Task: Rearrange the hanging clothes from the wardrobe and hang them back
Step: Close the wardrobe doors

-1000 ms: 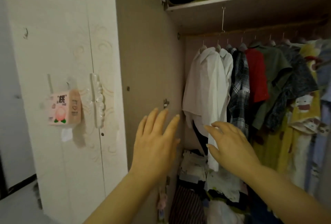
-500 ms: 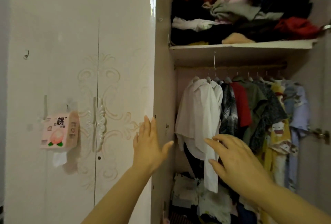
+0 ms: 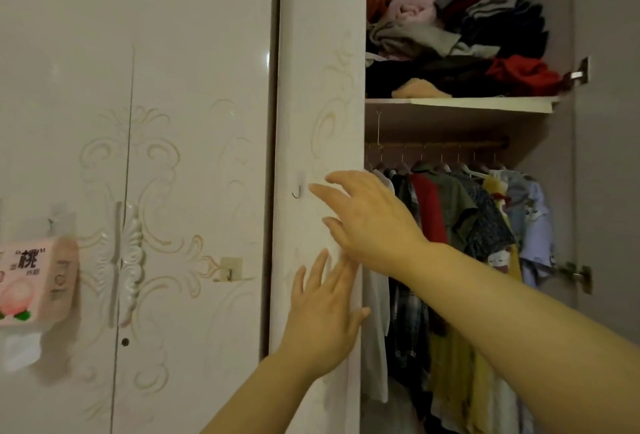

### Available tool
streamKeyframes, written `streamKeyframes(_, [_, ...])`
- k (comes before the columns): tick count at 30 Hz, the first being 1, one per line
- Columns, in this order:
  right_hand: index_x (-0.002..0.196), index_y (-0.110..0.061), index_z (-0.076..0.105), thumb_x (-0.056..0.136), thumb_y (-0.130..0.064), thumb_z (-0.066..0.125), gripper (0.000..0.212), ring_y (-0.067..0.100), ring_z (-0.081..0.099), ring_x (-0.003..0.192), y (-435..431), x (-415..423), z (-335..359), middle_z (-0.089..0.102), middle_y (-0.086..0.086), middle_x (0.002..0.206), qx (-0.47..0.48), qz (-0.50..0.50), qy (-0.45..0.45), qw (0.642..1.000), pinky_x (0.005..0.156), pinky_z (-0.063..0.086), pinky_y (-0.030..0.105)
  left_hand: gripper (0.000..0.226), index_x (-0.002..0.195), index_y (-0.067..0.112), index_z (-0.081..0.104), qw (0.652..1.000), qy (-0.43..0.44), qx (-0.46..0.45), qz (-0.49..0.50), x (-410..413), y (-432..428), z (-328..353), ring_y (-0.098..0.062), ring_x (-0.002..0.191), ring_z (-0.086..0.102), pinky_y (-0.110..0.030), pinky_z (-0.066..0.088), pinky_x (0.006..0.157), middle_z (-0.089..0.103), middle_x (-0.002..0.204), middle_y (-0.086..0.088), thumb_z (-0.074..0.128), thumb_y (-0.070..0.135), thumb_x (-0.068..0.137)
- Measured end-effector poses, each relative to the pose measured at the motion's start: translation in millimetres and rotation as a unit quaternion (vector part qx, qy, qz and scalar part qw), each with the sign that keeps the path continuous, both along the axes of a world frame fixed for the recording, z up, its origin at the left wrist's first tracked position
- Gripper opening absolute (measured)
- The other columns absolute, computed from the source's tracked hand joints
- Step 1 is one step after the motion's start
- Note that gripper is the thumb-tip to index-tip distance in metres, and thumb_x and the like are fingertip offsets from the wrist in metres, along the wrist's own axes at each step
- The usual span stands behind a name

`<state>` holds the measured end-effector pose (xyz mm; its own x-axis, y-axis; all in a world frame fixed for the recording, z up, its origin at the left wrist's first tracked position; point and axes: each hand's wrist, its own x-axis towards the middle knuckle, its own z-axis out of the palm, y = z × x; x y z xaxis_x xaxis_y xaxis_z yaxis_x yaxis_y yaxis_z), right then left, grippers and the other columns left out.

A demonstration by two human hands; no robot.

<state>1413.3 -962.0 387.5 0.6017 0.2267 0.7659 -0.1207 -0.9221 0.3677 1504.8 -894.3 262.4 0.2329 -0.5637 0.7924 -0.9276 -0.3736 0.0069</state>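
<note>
Neither hand grips anything: the left hand (image 3: 325, 315) lies with straight fingers flat against the right edge of the wardrobe door (image 3: 318, 87), and the right hand (image 3: 370, 222) reaches across just above it, fingers spread and loose, holding nothing (whether it touches the door I cannot tell). A small hook (image 3: 296, 191) sits on the door just left of the right hand's fingertips. Past the door's edge the hanging clothes (image 3: 460, 225) fill the open compartment, on hangers along the rail (image 3: 450, 145): a white shirt (image 3: 377, 312) nearest the door, then a plaid shirt (image 3: 408, 309), a red garment (image 3: 427, 215), an olive shirt (image 3: 453, 201), a dark patterned shirt (image 3: 491, 229), a yellow garment (image 3: 450, 364) and a pale blue shirt (image 3: 533, 225) at the right. Above the rail a shelf (image 3: 460, 105) bears a heap of folded clothes (image 3: 467, 35). Far left, on the closed doors (image 3: 190, 52), hangs a pink tissue pack (image 3: 34, 281)
</note>
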Motion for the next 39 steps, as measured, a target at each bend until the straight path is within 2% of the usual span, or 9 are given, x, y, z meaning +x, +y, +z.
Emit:
streamKeyframes(4, [0.149,-0.022,0.019,0.1,-0.032,0.035,0.052,0.022,0.005,0.144,-54.4,27.3,14.3,0.013,0.005,0.157,-0.057,-0.075,0.037,0.995,0.116,-0.007,0.038,0.063,0.138,0.037,-0.019,0.999,-0.027,-0.03,0.005,11.0,-42.8,-9.0,-0.009,0.137,-0.023,-0.031,-0.018,0.109,-0.022,0.146,0.018,0.025,0.051,0.095])
streamKeyframes(8, [0.149,-0.027,0.016,0.101,-0.043,0.02,0.051,0.02,-0.01,0.145,-122.7,33.5,12.3,0.005,0.003,0.159,-0.06,-0.134,0.051,0.988,0.115,-0.009,0.046,0.068,0.13,0.044,-0.032,0.998,0.047,-0.031,0.027,34.1,-84.2,-16.8,-0.002,0.131,-0.036,-0.018,-0.027,0.102,-0.042,0.138,0.022,0.006,0.074,0.082])
streamKeyframes(14, [0.148,-0.029,0.019,0.099,-0.045,0.015,0.052,0.025,-0.009,0.145,-183.4,50.4,1.6,0.008,0.003,0.158,-0.094,-0.142,0.004,0.985,0.112,-0.015,0.048,0.077,0.122,0.049,-0.043,0.997,0.068,-0.004,0.023,60.4,-148.0,-15.5,-0.004,0.131,-0.038,-0.03,-0.02,0.11,-0.047,0.136,0.021,-0.011,0.087,0.063])
streamKeyframes(20, [0.15,-0.02,0.009,0.099,-0.043,0.014,0.055,0.034,-0.013,0.143,-232.7,76.7,-6.0,-0.001,0.01,0.158,-0.12,-0.173,-0.024,0.977,0.104,-0.028,0.042,0.079,0.124,0.053,-0.041,0.995,0.093,-0.034,0.006,76.5,-207.4,-20.8,-0.004,0.129,-0.041,-0.032,-0.024,0.106,-0.048,0.135,0.023,-0.004,0.089,0.065])
streamKeyframes(25, [0.15,-0.021,0.013,0.1,-0.041,0.026,0.056,0.034,-0.009,0.144,-271.0,102.2,-17.9,0.0,0.01,0.158,-0.076,-0.171,-0.033,0.982,0.107,-0.022,0.04,0.074,0.133,0.052,-0.029,0.998,0.042,-0.028,0.023,107.7,-243.5,-24.3,-0.016,0.136,-0.034,-0.038,-0.024,0.107,-0.042,0.143,0.013,0.001,0.083,0.074])
streamKeyframes(28, [0.147,-0.019,0.027,0.097,-0.037,0.041,0.055,0.039,0.007,0.143,-287.0,114.3,-24.4,0.016,0.014,0.155,-0.061,-0.178,-0.046,0.981,0.113,-0.004,0.046,0.072,0.147,0.036,0.011,0.999,-0.012,0.002,0.039,126.2,-256.9,-22.1,-0.033,0.142,-0.002,-0.055,0.001,0.113,0.002,0.156,-0.006,0.017,0.073,0.085])
streamKeyframes(30, [0.147,-0.02,0.024,0.099,-0.035,0.039,0.053,0.038,0.005,0.143,-298.7,124.6,-27.0,0.013,0.013,0.156,-0.055,-0.18,-0.047,0.981,0.113,-0.005,0.044,0.069,0.145,0.032,0.023,0.998,-0.051,-0.008,0.032,140.0,-266.9,-21.4,-0.032,0.14,0.009,-0.053,0.002,0.109,0.017,0.153,-0.009,0.022,0.07,0.087])
streamKeyframes(36, [0.138,-0.016,0.045,0.09,-0.021,0.06,0.05,0.046,0.029,0.135,-326.7,156.0,-38.4,0.038,0.019,0.146,-0.021,-0.162,-0.082,0.983,0.107,0.027,0.055,0.065,0.143,0.029,0.03,0.994,-0.102,-0.032,0.013,181.7,-296.9,-25.8,-0.032,0.14,0.016,-0.055,0.003,0.108,0.023,0.152,-0.008,0.022,0.065,0.09])
streamKeyframes(39, [0.136,-0.016,0.048,0.088,-0.02,0.063,0.051,0.045,0.034,0.132,-338.1,171.8,-46.9,0.042,0.02,0.143,-0.009,-0.162,-0.091,0.983,0.104,0.034,0.057,0.063,0.14,0.027,0.038,0.991,-0.124,-0.049,0.016,198.0,-310.3,-29.2,-0.032,0.139,0.019,-0.056,0.005,0.107,0.025,0.151,-0.009,0.027,0.062,0.089])
